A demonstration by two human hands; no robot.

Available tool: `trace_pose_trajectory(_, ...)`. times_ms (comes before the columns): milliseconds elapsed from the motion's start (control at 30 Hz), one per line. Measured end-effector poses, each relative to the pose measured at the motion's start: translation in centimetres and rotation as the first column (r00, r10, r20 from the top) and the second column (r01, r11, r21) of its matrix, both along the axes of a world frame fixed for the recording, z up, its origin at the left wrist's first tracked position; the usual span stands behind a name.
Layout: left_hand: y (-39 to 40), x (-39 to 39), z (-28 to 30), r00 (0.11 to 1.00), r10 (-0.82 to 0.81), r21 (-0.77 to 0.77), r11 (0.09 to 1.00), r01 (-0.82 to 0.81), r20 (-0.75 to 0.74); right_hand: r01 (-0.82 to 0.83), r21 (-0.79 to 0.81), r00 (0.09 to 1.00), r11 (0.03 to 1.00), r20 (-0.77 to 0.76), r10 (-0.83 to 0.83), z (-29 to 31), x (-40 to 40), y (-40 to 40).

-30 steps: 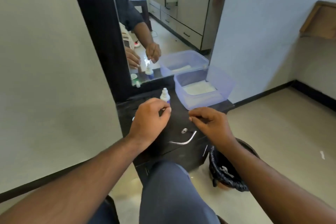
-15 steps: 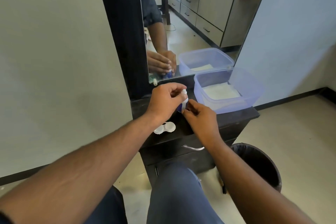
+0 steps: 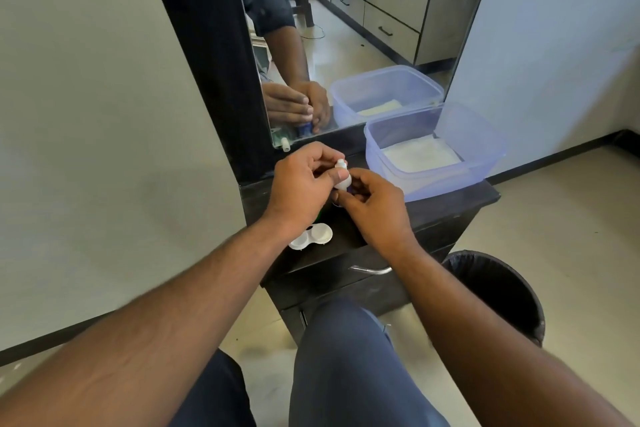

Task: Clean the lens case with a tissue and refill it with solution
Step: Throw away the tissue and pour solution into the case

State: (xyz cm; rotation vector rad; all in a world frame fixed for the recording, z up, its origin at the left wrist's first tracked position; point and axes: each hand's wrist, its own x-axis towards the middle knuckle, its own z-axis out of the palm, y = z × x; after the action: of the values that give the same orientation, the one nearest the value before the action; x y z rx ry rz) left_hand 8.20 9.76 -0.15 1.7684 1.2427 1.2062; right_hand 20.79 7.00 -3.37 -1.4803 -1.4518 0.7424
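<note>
A small white solution bottle [image 3: 342,178] with a blue label is held upright above the dark cabinet top [image 3: 446,208]. My left hand [image 3: 301,184] pinches its white cap and neck. My right hand [image 3: 372,210] grips the bottle's lower body. The white lens case [image 3: 311,236], two round wells side by side, lies open on the cabinet top just below my left wrist, partly hidden by it. White tissues [image 3: 419,158] lie inside a translucent blue plastic box [image 3: 485,156] to the right.
A tall black-framed mirror [image 3: 346,28] stands behind the cabinet and reflects my hands and the box. A black waste bin [image 3: 498,291] sits on the floor at the right. A metal drawer handle [image 3: 370,269] is below the cabinet top. My knees are near.
Both hands moved from the cabinet's front edge up to the bottle and closed on it. The lens case has come into view on the cabinet top.
</note>
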Motion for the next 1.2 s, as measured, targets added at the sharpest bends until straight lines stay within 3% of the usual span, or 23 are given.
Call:
trace_pose_trajectory(200, -0.3, 0.4, -0.6, 0.985, 0.142, 0.129, 0.983, -0.129, -0.097, 0.023, 0.026, 0.999, 0.999, 0.029, -0.024, -0.2, -0.1, -0.2)
trace_pose_trajectory(300, -0.2, 0.1, -0.4, 0.991, 0.057, 0.032, 0.998, -0.054, -0.123, 0.007, 0.036, 0.999, 0.999, 0.047, -0.009, -0.3, 0.1, -0.1)
trace_pose_trajectory(400, 0.0, -0.4, 0.1, 0.996, -0.067, -0.052, 0.997, 0.064, -0.053, -0.001, 0.025, 0.999, 1.0, 0.042, 0.0, -0.2, 0.1, -0.1)
trace_pose_trajectory(467, 0.1, -0.6, 0.3, 0.998, -0.057, -0.072, 0.996, 0.058, 0.006, -0.007, 0.015, 0.999, 1.0, 0.036, 0.006, 0.0, 0.0, -0.2)
trace_pose_trajectory(533, 0.1, -0.4, 0.3, 1.0, 0.006, -0.044, 0.999, -0.005, 0.021, 0.004, 0.003, 0.999, 1.0, 0.043, -0.004, 0.1, 0.0, -0.3)
trace_pose_trajectory(733, 0.2, 1.0, 0.6, 0.983, 0.11, 0.142, 0.986, -0.089, -0.146, 0.046, -0.029, 0.997, 0.999, 0.066, -0.044, 0.1, 0.0, -0.4)
trace_pose_trajectory(867, 0.8, 0.5, 0.6, 0.977, -0.045, -0.059, 0.998, 0.034, -0.207, 0.033, -0.019, 0.999, 0.999, 0.009, -0.033, 0.0, 0.2, -0.4)
trace_pose_trajectory(1000, 0.6, -0.7, 0.6, 0.983, -0.182, -0.169, 0.969, 0.181, 0.012, 0.005, -0.03, 1.0, 1.0, 0.011, -0.005, 0.1, 0.2, -0.4)
trace_pose_trajectory(1200, -0.3, 0.3, 0.4, 0.996, 0.076, 0.012, 0.997, -0.077, 0.037, 0.02, -0.049, 0.999, 0.999, 0.034, -0.018, 0.4, 0.3, -0.5)
